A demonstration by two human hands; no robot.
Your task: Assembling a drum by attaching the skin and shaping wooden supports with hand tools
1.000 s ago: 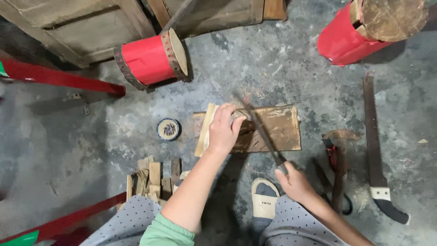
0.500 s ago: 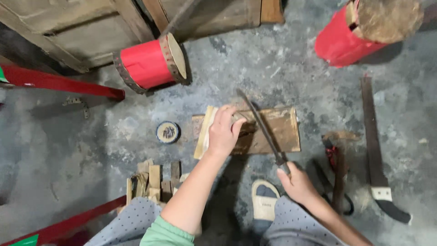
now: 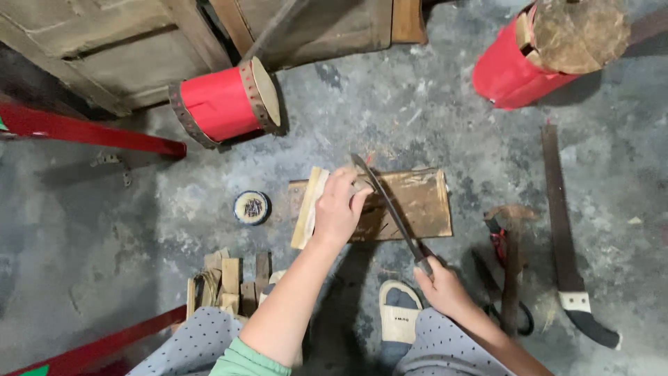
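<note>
Change: blade (image 3: 386, 202) has been raised slightly since the earlier frame, tip toward 11 o'clock.
Head view, left hand (image 3: 339, 209): closed on pale wood strip (image 3: 308, 207), steadied upon wooden board (image 3: 410, 202).
Right hand (image 3: 440, 285): wrapped around blade handle, at 5 o'clock from board.
Step judged: splitting in hand; an aligned downward stroke is called for, clear of the fingers.

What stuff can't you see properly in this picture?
- Head view: the left hand covers the pale wood strip's far end.
- The right hand hides the long knife's handle.
- The top edge cuts off the red drum at upper right.
- The round tin's lid marking is too small.
</note>
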